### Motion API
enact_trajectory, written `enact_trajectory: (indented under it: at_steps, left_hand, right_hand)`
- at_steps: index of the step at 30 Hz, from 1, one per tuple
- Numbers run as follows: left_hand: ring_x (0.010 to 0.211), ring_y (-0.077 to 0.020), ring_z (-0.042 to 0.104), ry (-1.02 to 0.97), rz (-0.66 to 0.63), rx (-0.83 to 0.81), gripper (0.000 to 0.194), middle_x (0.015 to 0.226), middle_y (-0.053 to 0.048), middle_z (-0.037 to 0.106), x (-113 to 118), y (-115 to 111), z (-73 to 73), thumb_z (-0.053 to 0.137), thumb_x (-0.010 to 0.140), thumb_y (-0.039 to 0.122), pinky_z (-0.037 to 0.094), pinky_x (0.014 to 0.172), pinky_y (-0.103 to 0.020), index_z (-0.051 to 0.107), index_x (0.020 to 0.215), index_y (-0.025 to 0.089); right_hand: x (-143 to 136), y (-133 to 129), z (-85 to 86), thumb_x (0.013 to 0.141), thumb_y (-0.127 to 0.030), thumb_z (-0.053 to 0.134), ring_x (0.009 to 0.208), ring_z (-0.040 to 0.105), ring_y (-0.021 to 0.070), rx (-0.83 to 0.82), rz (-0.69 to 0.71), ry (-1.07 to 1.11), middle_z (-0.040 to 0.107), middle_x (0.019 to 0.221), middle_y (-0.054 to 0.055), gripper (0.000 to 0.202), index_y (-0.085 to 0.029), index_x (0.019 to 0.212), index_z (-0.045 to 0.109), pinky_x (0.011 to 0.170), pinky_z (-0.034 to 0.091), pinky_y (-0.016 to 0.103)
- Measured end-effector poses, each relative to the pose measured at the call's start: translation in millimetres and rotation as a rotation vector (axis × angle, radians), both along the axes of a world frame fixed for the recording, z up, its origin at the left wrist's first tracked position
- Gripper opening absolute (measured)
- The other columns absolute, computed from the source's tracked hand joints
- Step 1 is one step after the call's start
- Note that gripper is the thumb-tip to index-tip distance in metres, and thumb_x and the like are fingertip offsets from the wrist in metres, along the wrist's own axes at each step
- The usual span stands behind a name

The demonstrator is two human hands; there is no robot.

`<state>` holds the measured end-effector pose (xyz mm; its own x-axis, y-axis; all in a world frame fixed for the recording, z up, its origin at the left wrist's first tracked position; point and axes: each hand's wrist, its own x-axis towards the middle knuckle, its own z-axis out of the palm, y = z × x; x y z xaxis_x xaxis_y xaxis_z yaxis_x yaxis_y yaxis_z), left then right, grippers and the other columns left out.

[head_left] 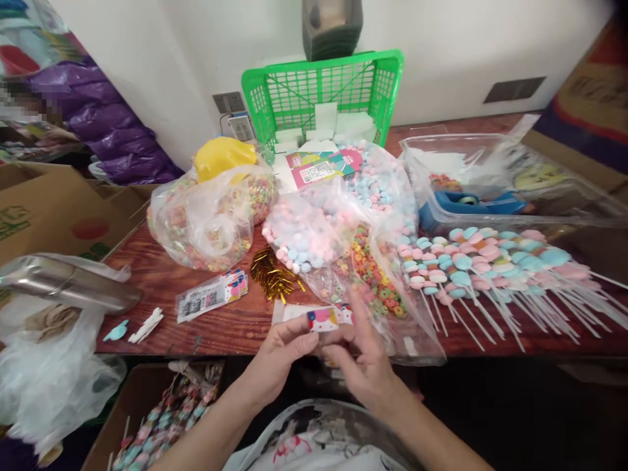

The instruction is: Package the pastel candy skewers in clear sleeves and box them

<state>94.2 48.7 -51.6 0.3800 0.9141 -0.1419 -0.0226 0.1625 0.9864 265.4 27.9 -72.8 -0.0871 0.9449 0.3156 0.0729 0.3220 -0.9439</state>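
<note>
In front of my chest, at the table's near edge, my left hand (289, 347) pinches a small printed plastic bag (324, 319) with a pink, yellow and blue pattern. My right hand (366, 363) is at its other end, the index finger raised and slightly blurred, the thumb and other fingers curled at the bag's lower edge. Similar printed bags (212, 297) lie stacked to the left. Gold twist ties (272, 271) lie in a bundle beyond my hands. A bag of ring-shaped cereal (375, 275) and a bag of pink and blue marshmallows (309, 229) lie just past them.
Marshmallow skewers (485, 261) are piled at right, before a clear bin (456, 140) holding a blue tape dispenser (475, 203). A green basket (321, 78) stands at the back. A steel flask (73, 284) lies at left. Below the table, a box (115, 405) holds finished-looking skewers.
</note>
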Motion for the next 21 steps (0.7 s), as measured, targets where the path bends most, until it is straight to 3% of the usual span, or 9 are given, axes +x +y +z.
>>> enact_trajectory:
  at_steps: [2, 4, 6, 8, 9, 13, 16, 18, 21]
  left_hand:
    - [0.080, -0.0184, 0.065, 0.045, 0.071, 0.107, 0.019, 0.088, -0.006, 0.070, 5, 2, 7.1, 0.058, 0.089, 0.029, 0.052, 0.076, -0.032, 0.072, 0.090, 0.017]
    - [0.076, -0.0156, 0.062, 0.198, 0.184, 0.472, 0.012, 0.084, -0.003, 0.068, 3, 8, 22.0, 0.059, 0.087, 0.020, 0.050, 0.069, -0.027, 0.071, 0.086, 0.019]
    - [0.078, -0.0159, 0.060, 0.424, 0.300, 0.984, 0.012, 0.079, -0.002, 0.067, -2, 16, 37.7, 0.065, 0.080, 0.010, 0.048, 0.074, -0.029, 0.069, 0.084, 0.020]
    - [0.078, -0.0167, 0.057, 0.663, 0.307, 1.343, 0.015, 0.076, -0.002, 0.066, -1, 24, 43.9, 0.067, 0.076, 0.006, 0.047, 0.078, -0.032, 0.067, 0.080, 0.020]
    - [0.075, -0.0169, 0.056, 0.758, 0.253, 1.425, 0.013, 0.073, -0.002, 0.065, 2, 27, 40.9, 0.064, 0.077, 0.006, 0.047, 0.076, -0.032, 0.066, 0.078, 0.019]
    - [0.066, -0.0179, 0.052, 1.051, -0.048, 1.316, 0.025, 0.068, -0.005, 0.058, 22, 30, -4.6, 0.046, 0.088, 0.010, 0.046, 0.061, -0.030, 0.062, 0.070, 0.018]
    - [0.074, -0.0186, 0.056, 1.006, -0.043, 1.192, 0.022, 0.079, -0.007, 0.061, 23, 28, -38.8, 0.044, 0.091, 0.014, 0.050, 0.066, -0.031, 0.066, 0.090, 0.017]
    - [0.078, -0.0190, 0.057, 0.962, -0.020, 1.175, 0.024, 0.087, -0.009, 0.063, 16, 26, -48.2, 0.042, 0.092, 0.015, 0.051, 0.069, -0.032, 0.065, 0.100, 0.016]
    - [0.079, -0.0183, 0.058, 0.895, 0.004, 1.164, 0.025, 0.088, -0.008, 0.064, 6, 26, -46.3, 0.042, 0.091, 0.013, 0.052, 0.070, -0.031, 0.066, 0.097, 0.018]
  right_hand:
    - [-1, -2, 1.8, 0.087, -0.016, 0.054, 0.070, 0.063, 0.0151, 0.029, -0.004, -0.085, 0.068, 0.081, 0.000, 0.081, -0.024, 0.152, 0.006, 0.071, 0.053, 0.030]
    - [9, -2, 4.3, 0.088, -0.017, 0.054, 0.075, 0.064, 0.0159, 0.081, -0.058, -0.197, 0.068, 0.086, 0.002, 0.073, -0.024, 0.151, 0.018, 0.073, 0.053, 0.031]
    - [32, -3, 6.4, 0.089, -0.016, 0.053, 0.080, 0.064, 0.0163, 0.156, -0.143, -0.303, 0.069, 0.093, 0.004, 0.057, -0.025, 0.143, 0.038, 0.075, 0.053, 0.031]
    - [64, -4, 7.4, 0.089, -0.015, 0.053, 0.084, 0.065, 0.0165, 0.225, -0.272, -0.384, 0.069, 0.096, 0.005, 0.039, -0.025, 0.127, 0.057, 0.076, 0.053, 0.030]
    - [81, -4, 7.7, 0.088, -0.014, 0.054, 0.082, 0.066, 0.0162, 0.241, -0.368, -0.408, 0.069, 0.093, 0.004, 0.031, -0.025, 0.117, 0.063, 0.075, 0.054, 0.028]
    - [146, 1, 13.0, 0.085, -0.013, 0.060, 0.082, 0.067, 0.0180, 0.430, -0.781, -0.695, 0.071, 0.092, 0.006, 0.019, -0.020, 0.099, 0.069, 0.077, 0.053, 0.030]
    - [189, 9, 25.2, 0.084, -0.015, 0.061, 0.080, 0.066, 0.0190, 0.550, -0.932, -0.952, 0.072, 0.088, 0.008, 0.014, -0.017, 0.094, 0.070, 0.077, 0.052, 0.030]
    - [215, 14, 33.5, 0.085, -0.018, 0.059, 0.081, 0.066, 0.0195, 0.529, -1.003, -1.036, 0.072, 0.087, 0.007, 0.013, -0.017, 0.091, 0.071, 0.075, 0.051, 0.030]
    - [244, 19, 36.3, 0.087, -0.024, 0.054, 0.078, 0.065, 0.0209, 0.333, -1.072, -1.216, 0.072, 0.088, 0.008, 0.018, -0.017, 0.091, 0.071, 0.067, 0.047, 0.030]
